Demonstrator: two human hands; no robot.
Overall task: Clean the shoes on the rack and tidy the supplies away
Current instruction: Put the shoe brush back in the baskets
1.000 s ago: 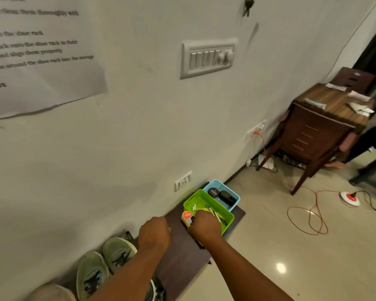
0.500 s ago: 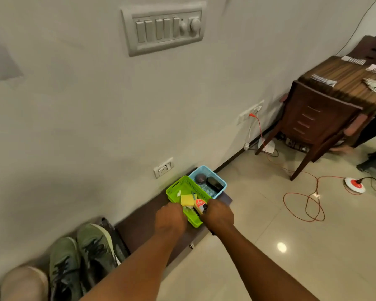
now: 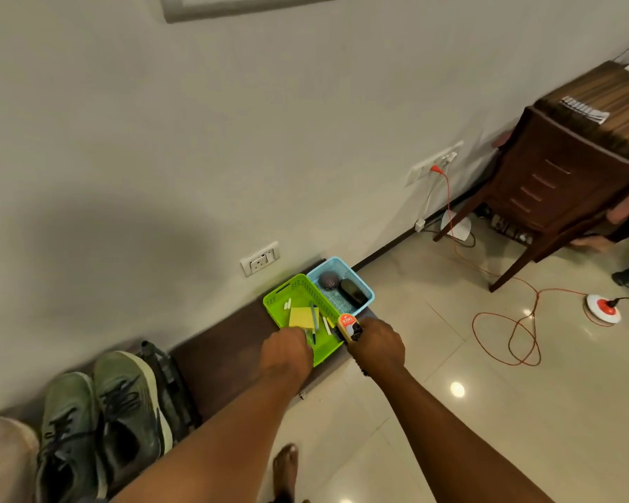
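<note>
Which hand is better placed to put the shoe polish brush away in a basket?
Right. The right hand already grips the Kiwi brush at the green basket's near corner, beside the blue basket. The left hand rests at the green basket's near edge; whether it holds anything is unclear.

Domestic interior, entry or living area of a home. Evidence: low dark wooden shoe rack [image 3: 229, 361] against a plain painted wall [image 3: 197, 139], at 6 o'clock; worn green sneakers [image 3: 102, 422] at 8 o'clock; glossy beige floor tiles [image 3: 487, 412]; wooden drawer cabinet [image 3: 560, 183] at 2 o'clock; wall sockets [image 3: 260, 262]; orange extension cord [image 3: 505, 335] trailing over the floor at 3 o'clock; a bare foot [image 3: 285, 470].
</note>
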